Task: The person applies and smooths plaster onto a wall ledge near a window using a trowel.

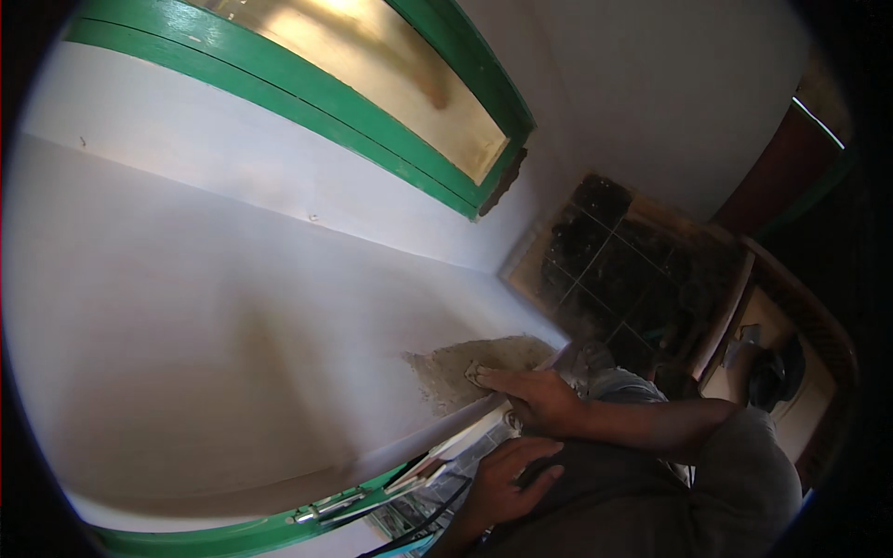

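My right hand (pixel 544 402) comes in from the right and reaches onto a pale wall surface. Its fingertips press a small greyish piece (pixel 473 375), partly hidden under them, against a rough grey-brown patch (pixel 445 367). I cannot tell what that piece is. The patch has a ragged edge and lies near the surface's rounded corner. Below, close to my dark shirt (pixel 614 493), is my left hand (pixel 510 484). It is open, its fingers bent a little and the thumb apart, with nothing visible in it.
A green frame (pixel 307 102) with a yellowish pane (pixel 456 126) crosses the top. Dark floor tiles (pixel 614 251) lie beyond the corner. A wooden chair (pixel 800 307) with dark items on it stands at the right. Another green frame with a metal bolt (pixel 326 507) runs along the bottom.
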A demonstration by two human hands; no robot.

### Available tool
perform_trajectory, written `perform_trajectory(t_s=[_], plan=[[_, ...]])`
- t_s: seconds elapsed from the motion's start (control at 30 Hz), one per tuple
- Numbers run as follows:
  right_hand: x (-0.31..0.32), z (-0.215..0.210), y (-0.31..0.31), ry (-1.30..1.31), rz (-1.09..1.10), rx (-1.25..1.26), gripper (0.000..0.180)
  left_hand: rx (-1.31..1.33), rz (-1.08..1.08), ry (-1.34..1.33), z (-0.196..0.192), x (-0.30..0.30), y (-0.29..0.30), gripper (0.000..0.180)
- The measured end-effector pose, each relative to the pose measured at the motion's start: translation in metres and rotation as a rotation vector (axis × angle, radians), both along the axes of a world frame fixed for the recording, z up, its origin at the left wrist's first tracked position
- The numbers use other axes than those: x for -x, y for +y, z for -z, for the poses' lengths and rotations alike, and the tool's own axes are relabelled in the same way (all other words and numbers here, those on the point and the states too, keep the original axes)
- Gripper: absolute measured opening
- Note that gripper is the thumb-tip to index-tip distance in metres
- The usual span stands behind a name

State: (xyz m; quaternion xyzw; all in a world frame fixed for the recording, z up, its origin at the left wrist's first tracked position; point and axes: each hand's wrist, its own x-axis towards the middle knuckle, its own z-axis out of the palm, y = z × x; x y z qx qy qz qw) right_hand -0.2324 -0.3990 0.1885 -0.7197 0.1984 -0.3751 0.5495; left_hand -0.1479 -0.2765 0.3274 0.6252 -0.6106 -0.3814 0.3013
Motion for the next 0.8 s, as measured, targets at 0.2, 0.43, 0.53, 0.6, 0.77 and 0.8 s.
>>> perform_trajectory(t_s=[0.2, 0.43, 0.53, 0.6, 0.77, 0.8], plan=[[0.004, 0.029, -0.026, 0.324, 0.07, -0.528, 0.034, -0.083, -0.049, -0.031, -0.006, -0.013, 0.005, 0.03], [0.006, 0.05, -0.048, 0.186, 0.096, -0.877, 0.026, -0.081, -0.099, 0.003, -0.002, -0.007, 0.008, 0.032], [0.005, 0.071, -0.052, 0.27, 0.103, -0.834, 0.028, -0.113, -0.125, 0.027, 0.007, -0.003, 0.017, 0.033], [0.004, 0.084, -0.054, 0.244, 0.117, -0.81, 0.028, -0.216, -0.158, -0.028, 0.011, 0.0, 0.026, 0.032], [0.003, 0.093, -0.054, 0.378, 0.059, -0.29, 0.024, -0.286, -0.221, -0.09, 0.02, 0.009, 0.027, 0.033], [0.0, 0.092, -0.055, 0.417, 0.04, -0.398, 0.029, -0.243, -0.211, -0.079, 0.025, 0.01, 0.018, 0.033]])
